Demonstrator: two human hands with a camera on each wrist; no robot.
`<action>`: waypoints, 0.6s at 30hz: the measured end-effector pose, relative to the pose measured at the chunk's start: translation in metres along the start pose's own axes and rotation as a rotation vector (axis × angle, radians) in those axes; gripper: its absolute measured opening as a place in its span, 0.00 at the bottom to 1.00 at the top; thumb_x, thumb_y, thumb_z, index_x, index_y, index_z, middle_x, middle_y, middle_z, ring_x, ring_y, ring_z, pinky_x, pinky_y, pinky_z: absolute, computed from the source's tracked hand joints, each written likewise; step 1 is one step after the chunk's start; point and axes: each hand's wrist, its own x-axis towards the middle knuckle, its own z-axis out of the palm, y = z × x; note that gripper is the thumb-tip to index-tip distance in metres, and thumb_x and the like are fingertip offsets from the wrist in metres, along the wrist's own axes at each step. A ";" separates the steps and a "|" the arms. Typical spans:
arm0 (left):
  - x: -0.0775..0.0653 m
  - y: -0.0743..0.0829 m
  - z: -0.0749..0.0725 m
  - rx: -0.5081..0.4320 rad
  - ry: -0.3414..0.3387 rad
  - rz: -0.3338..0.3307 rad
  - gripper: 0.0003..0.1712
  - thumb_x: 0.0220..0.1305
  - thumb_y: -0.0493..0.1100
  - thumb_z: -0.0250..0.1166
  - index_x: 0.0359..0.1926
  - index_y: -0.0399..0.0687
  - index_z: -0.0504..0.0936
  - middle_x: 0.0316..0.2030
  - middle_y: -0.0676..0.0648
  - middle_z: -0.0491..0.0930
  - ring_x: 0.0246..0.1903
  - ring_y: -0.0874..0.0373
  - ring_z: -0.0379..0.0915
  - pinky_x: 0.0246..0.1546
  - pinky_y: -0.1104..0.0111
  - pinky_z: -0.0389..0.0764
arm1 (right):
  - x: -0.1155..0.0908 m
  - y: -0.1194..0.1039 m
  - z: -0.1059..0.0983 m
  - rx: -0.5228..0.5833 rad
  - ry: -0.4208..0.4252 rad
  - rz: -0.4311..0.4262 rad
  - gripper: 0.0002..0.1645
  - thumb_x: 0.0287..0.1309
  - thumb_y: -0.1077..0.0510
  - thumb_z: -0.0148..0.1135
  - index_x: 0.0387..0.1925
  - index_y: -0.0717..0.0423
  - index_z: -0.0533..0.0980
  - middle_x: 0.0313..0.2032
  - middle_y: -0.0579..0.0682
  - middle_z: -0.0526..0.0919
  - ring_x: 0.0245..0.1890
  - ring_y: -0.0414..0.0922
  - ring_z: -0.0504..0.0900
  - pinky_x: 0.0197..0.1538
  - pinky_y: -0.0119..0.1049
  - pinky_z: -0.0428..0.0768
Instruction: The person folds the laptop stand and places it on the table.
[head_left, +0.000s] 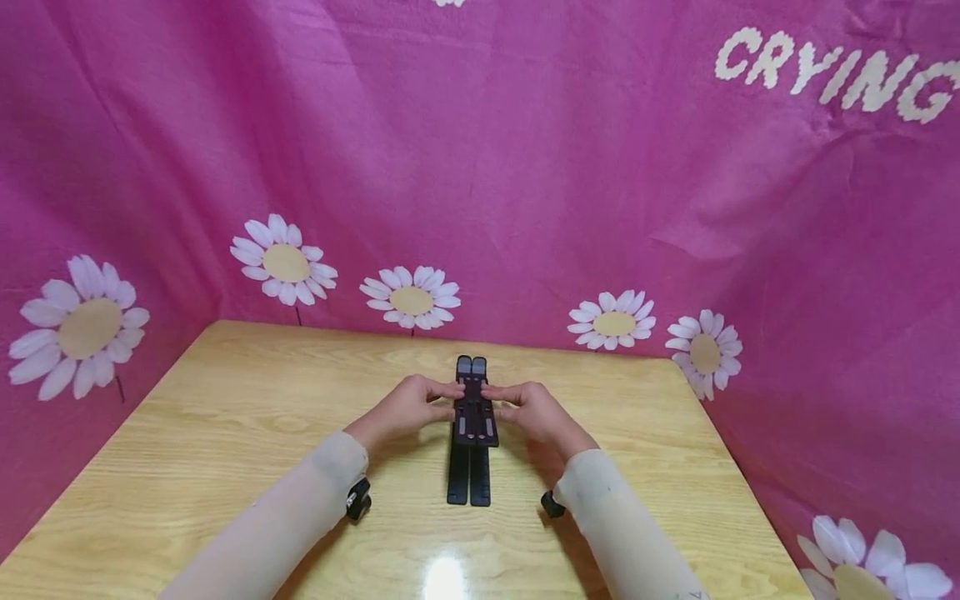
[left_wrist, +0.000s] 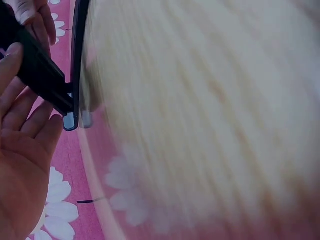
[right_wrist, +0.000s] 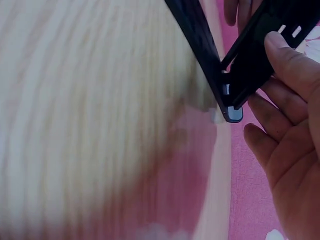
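Observation:
A black folding laptop stand (head_left: 472, 412) is on the table in the middle of the head view, its two long base bars (head_left: 480, 483) lying side by side toward me. The upper part is raised at an angle above the bars. My left hand (head_left: 408, 404) pinches the left edge of that raised part between thumb and fingers. From the other side, my right hand (head_left: 536, 408) pinches its right edge. Both wrist views show the folded V shape, with a grey pad (right_wrist: 234, 114) at the hinge end. In the left wrist view the stand's top is cut off.
The wooden table (head_left: 262, 433) has a back edge close behind the stand. A pink cloth (head_left: 525, 167) printed with white daisies hangs behind and at both sides. Small black devices (head_left: 358, 500) are strapped at the wrists.

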 end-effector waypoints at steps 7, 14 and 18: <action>-0.004 -0.001 0.000 0.012 -0.089 -0.012 0.28 0.63 0.44 0.75 0.63 0.49 0.82 0.68 0.54 0.74 0.74 0.51 0.61 0.74 0.56 0.63 | -0.005 0.000 0.004 0.011 -0.070 -0.016 0.26 0.62 0.61 0.70 0.62 0.45 0.81 0.67 0.36 0.77 0.74 0.48 0.66 0.76 0.51 0.61; -0.004 -0.001 0.002 0.111 -0.120 -0.004 0.29 0.59 0.43 0.77 0.62 0.48 0.83 0.67 0.52 0.75 0.74 0.53 0.62 0.75 0.58 0.61 | -0.008 0.001 0.009 -0.034 -0.076 -0.072 0.31 0.60 0.64 0.71 0.65 0.47 0.78 0.69 0.40 0.74 0.74 0.46 0.66 0.75 0.47 0.65; -0.002 0.000 0.003 0.138 -0.127 0.005 0.29 0.57 0.43 0.78 0.61 0.47 0.83 0.66 0.51 0.77 0.74 0.53 0.62 0.75 0.58 0.61 | -0.008 0.002 0.010 -0.092 -0.081 -0.097 0.33 0.58 0.63 0.73 0.66 0.50 0.77 0.69 0.41 0.74 0.74 0.47 0.66 0.75 0.48 0.64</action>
